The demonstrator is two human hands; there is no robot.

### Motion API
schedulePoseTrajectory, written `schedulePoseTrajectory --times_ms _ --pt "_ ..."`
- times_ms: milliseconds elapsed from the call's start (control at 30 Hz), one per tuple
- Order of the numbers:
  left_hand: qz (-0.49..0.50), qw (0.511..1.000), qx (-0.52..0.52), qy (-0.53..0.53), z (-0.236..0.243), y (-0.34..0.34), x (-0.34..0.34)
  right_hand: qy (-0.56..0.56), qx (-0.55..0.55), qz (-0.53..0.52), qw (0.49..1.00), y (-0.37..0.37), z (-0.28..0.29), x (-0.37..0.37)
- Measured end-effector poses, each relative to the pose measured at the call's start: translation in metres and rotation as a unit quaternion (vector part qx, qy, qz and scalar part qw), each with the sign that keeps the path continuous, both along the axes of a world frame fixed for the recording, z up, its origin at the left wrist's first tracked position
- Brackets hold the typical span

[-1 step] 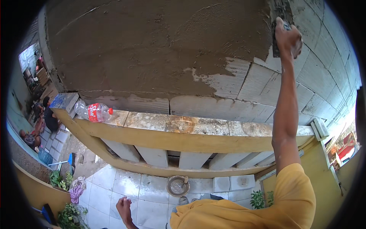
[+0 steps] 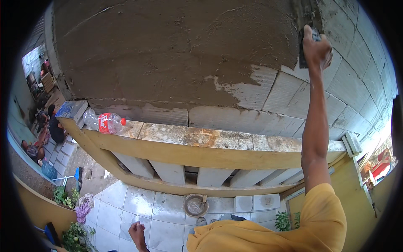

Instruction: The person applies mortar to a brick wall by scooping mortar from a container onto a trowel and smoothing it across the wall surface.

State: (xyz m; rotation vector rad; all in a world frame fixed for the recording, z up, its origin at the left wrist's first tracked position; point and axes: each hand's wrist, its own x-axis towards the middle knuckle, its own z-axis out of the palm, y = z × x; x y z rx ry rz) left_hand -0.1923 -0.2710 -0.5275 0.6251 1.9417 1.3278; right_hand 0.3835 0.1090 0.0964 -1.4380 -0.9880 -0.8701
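Observation:
My right hand (image 2: 317, 50) grips a trowel (image 2: 303, 61) against the wall at upper right, on the edge of wet brown-grey plaster (image 2: 180, 46). Bare pale blocks (image 2: 352, 88) show beside and below the plaster. My left hand (image 2: 137, 233) hangs low above white floor tiles with fingers curled and nothing visible in them. Under the plastered wall runs a yellow balustrade (image 2: 197, 153); on its stained top lies a clear plastic bottle (image 2: 103, 122) with a red label and cap.
A round bucket (image 2: 195, 205) and two blocks (image 2: 265, 201) sit by the balustrade's foot. Plants (image 2: 283, 220), a purple cloth (image 2: 84, 210) and brooms (image 2: 78, 174) are around the floor. People (image 2: 56, 130) sit in the passage at left, beside a blue water jug (image 2: 49, 171).
My right hand and the trowel are slightly lower on the wall. My left hand has sunk a little.

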Motion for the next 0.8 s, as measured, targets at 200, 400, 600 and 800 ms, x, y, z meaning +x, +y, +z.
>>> schedulePoseTrajectory --times_ms 200,400,600,800 --pt "-0.033 0.999 0.032 0.004 0.049 0.057 0.015 -0.464 -0.174 0.167 0.852 0.034 -0.177 -0.099" --pt "-0.077 0.981 0.174 0.036 0.175 0.169 0.041 -0.475 -0.052 0.186 0.859 0.059 -0.102 -0.214" --pt "-0.126 0.971 0.2 0.044 0.181 0.173 0.045 -0.268 -0.001 0.161 0.95 0.031 0.043 -0.189" --pt "0.073 0.992 0.092 0.033 0.038 0.029 0.023 -0.035 -0.057 -0.018 0.998 0.012 0.086 -0.014"
